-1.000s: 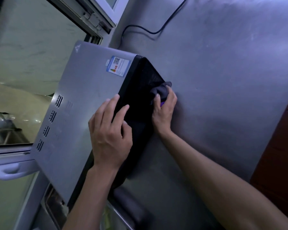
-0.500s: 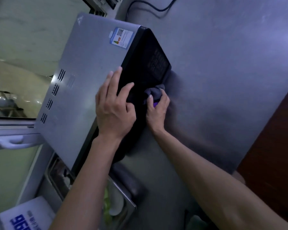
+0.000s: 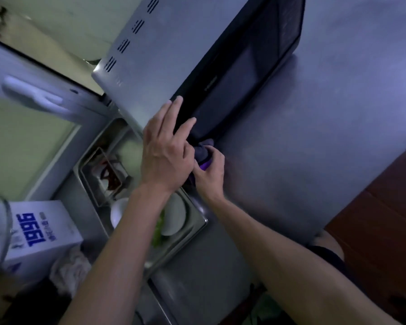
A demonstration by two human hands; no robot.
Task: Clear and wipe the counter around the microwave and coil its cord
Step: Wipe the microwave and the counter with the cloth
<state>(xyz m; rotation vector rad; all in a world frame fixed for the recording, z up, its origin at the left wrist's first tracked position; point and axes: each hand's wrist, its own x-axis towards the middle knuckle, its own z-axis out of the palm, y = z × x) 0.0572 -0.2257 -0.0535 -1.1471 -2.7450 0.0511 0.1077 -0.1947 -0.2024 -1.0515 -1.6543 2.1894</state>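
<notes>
The silver microwave (image 3: 174, 50) with a black front stands on the steel counter (image 3: 326, 137). My left hand (image 3: 167, 153) rests with straight fingers on the microwave's top front edge, near its lower corner. My right hand (image 3: 209, 174) grips a bunched grey and purple cloth (image 3: 204, 153) against the bottom corner of the black door, where it meets the counter. The left hand partly covers the cloth. The cord is out of view.
Left of the microwave a steel tray (image 3: 192, 233) holds white plates (image 3: 176, 214) and greens. A white box with blue print (image 3: 40, 233) and a glass bowl rim (image 3: 0, 231) sit at the lower left. A white window handle (image 3: 33, 95) is at left. Brown floor lies beyond the counter's right edge.
My right hand has dragged the cloth down the black door front to its lower corner. My left hand slid along the top edge with it, and the view swung away from the cord.
</notes>
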